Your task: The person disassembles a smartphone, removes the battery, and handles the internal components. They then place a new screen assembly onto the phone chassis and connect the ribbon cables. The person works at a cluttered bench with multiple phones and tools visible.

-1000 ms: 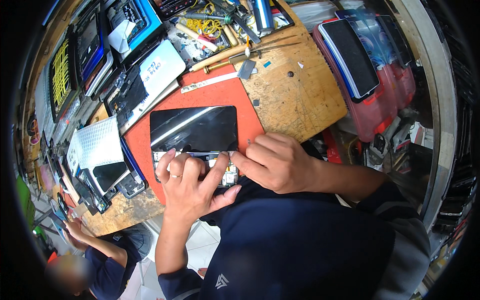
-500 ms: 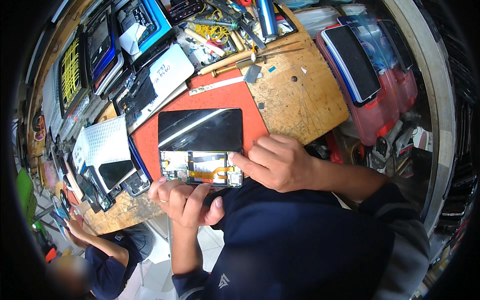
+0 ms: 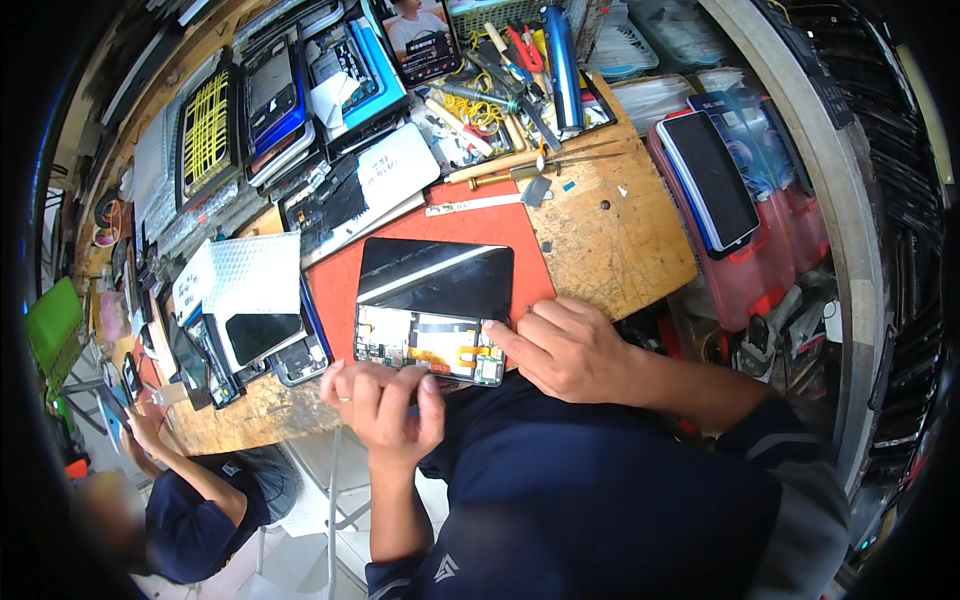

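Orange mat (image 3: 470, 225) covering the near middle of the wooden worktop (image 3: 625, 235), carrying an opened tablet (image 3: 432, 310) with its dark glass half lying toward the far side and its bared circuit half (image 3: 425, 345) hanging at the near edge. Pressing down on the near right corner of that bared half with the right hand (image 3: 570, 350), fingers bent and closed onto the frame, nothing else in its grasp. Hovering just off the near edge with the left hand (image 3: 385, 400), fingers curled inward and thumb meeting fingertips as though pinching something very small; impossible to tell whether anything is actually held there. Judging by this, working mid-disassembly on the internals, steadying with one hand and picking out a tiny part with the other. Calling next, probably, for a fine, careful pinch or lift at the board's near edge without shifting the loose glass. Crowding the left and far edges: stacked phones and screens (image 3: 255, 330), hand tools (image 3: 520, 70), a red parts box (image 3: 750, 230) off the right edge. Sitting below the near left corner, another person (image 3: 190, 510).
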